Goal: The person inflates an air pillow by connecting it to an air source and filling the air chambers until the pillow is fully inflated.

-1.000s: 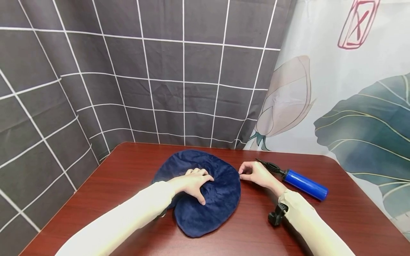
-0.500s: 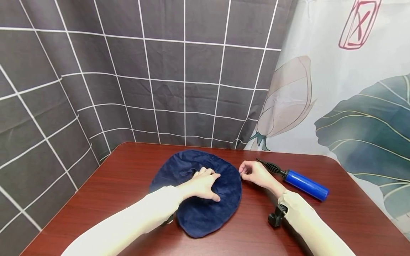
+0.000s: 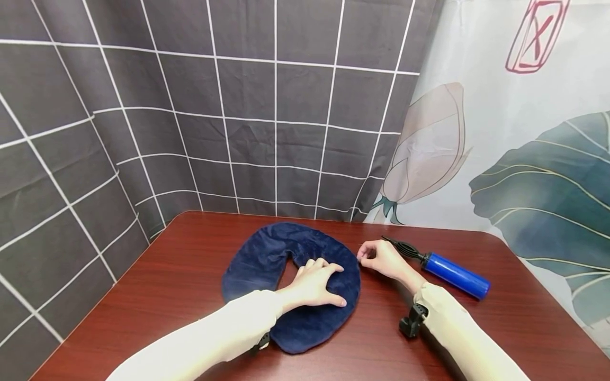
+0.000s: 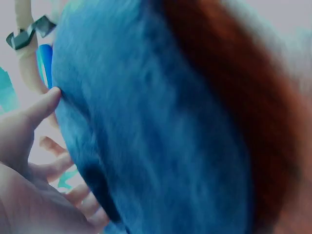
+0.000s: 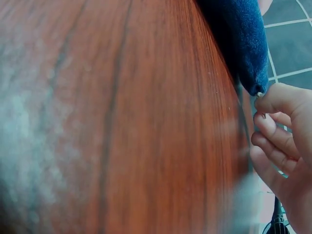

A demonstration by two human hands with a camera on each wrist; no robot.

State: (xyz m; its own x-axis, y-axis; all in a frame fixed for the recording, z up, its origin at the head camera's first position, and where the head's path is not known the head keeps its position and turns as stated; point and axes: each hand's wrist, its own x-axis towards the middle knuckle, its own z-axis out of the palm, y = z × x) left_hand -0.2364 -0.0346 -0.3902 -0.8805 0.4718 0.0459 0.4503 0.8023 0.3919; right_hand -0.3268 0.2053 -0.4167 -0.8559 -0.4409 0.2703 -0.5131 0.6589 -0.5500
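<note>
A dark blue, U-shaped plush neck pillow lies flat on the table, its inner gap showing in the head view. My left hand rests spread across the pillow's right arm, thumb and fingers apart. From the left wrist, the pillow fills the middle, with the left hand along its side. At the pillow's right edge, my right hand pinches between thumb and forefinger. The right wrist view has a small pale nub at these fingertips, on the seam; its kind is too small to make out.
Right of the right hand lies a blue hand pump with a coiled black hose. The reddish wooden table ends at a grey checked curtain and a white flowered one. Each wrist wears a black camera strap.
My left hand has slid to the right across the pillow, and its inner gap has come into view and spread wider. The right hand keeps its pinch at the edge, nearly still.
</note>
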